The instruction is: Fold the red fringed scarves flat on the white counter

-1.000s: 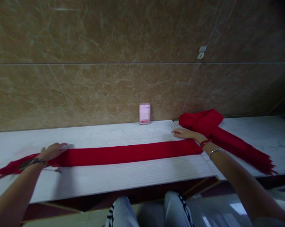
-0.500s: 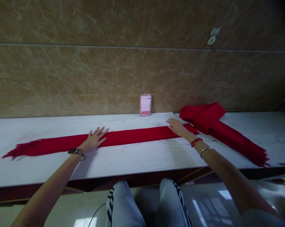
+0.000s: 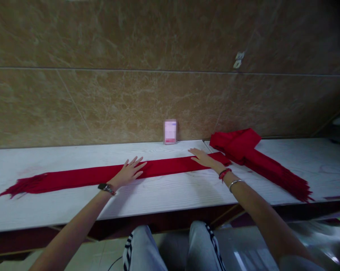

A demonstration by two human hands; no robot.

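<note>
A long red scarf (image 3: pixel 82 176) lies stretched flat across the white tabletop (image 3: pixel 164 192), its fringe at the far left. My left hand (image 3: pixel 130 171) rests on it near the middle, fingers spread and flat, a dark watch on the wrist. My right hand (image 3: pixel 201 157) lies flat on the scarf's right part, fingers stretched out, with a red band and a metal bangle on the wrist. Neither hand grips anything.
A second red scarf (image 3: pixel 251 156), bunched at the back with its fringed tail trailing toward the front right, lies beyond my right hand. A small pink card (image 3: pixel 170 131) stands against the marble wall. My knees in grey trousers (image 3: pixel 172 248) show below the table edge.
My left hand has slid rightward along the scarf from its fringed end to the middle. My right hand has also shifted a little left along the scarf.
</note>
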